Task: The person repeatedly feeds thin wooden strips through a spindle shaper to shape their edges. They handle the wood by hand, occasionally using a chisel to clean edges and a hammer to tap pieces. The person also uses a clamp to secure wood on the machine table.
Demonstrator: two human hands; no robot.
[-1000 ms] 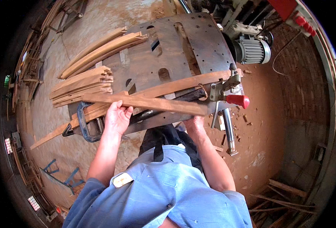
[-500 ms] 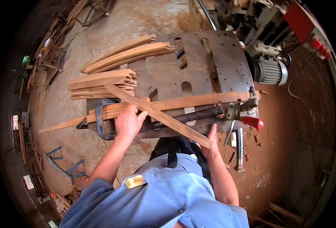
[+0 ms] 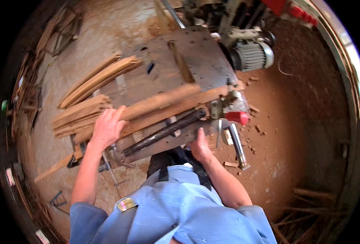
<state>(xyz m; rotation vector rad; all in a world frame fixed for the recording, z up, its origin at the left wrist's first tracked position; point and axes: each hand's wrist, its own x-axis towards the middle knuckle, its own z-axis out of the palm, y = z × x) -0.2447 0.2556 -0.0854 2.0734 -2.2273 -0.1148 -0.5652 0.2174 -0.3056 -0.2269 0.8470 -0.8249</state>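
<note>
Blurred by motion, my left hand (image 3: 109, 126) grips a short wooden plank (image 3: 160, 99) lying along a longer wooden rail (image 3: 213, 93) on the steel machine table (image 3: 204, 55). Beside that hand is a stack of wooden pieces (image 3: 77, 111); curved strips (image 3: 108, 75) lie behind it. A black bar (image 3: 163, 131) runs parallel to the rail at the front. My right hand (image 3: 201, 145) is at the table's front edge, its thumb raised and other fingers hidden, right of the bar and clear of the plank.
A red-handled toggle clamp (image 3: 237, 117) sits at the table's right end, with a grey motor (image 3: 251, 56) behind. A metal leg (image 3: 237, 146) stands on a dusty floor with wood offcuts. Loose boards (image 3: 313, 194) lie at the lower right, more timber along the left.
The short plank has swung from a diagonal across the front to alongside the long rail, farther back. My left hand moved with it; my right hand has let it go.
</note>
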